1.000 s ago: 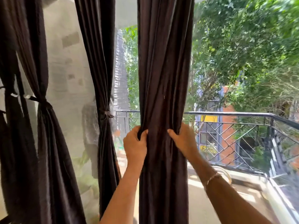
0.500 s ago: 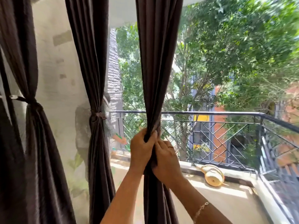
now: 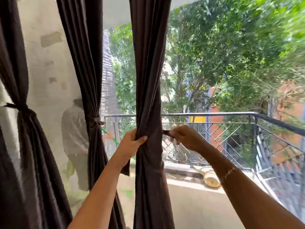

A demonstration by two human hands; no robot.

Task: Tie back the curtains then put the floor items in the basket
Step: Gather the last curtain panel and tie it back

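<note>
Step in hand: tying back the curtains, the 1st half of the task. The basket part is not started, and I see no basket in this view. My left hand [image 3: 130,144] is clamped round the loose curtain [image 3: 149,71], fingers and thumb squeezing it into a bunch at about rail height. My right hand [image 3: 186,138] sits just right of the bunch, pinching the end of a dark tie strap [image 3: 166,132] that comes out from behind the fabric. A dark flap [image 3: 126,168] hangs under my left wrist, probably the strap's other end, but I can't confirm that. 2 curtains to the left look done: the middle curtain [image 3: 83,55] and the far-left curtain [image 3: 18,154] are each cinched by a tie. Next move, my guess: bring the strap across the front of the bunch, meet the other end, then knot or fasten it. That calls for a tight left grip so the folds don't spill, and for the strap to be pulled level. Room: there is open air to the right of the bunch and the metal railing [image 3: 214,114] is well beyond the hands, so no snag there. On the left the middle curtain is near but apart. The balcony floor [image 3: 198,210] shows open low right. A yellow item [image 3: 212,180], blurred, lies at the floor's edge by the railing foot — likely 1 of the later pickups.
</note>
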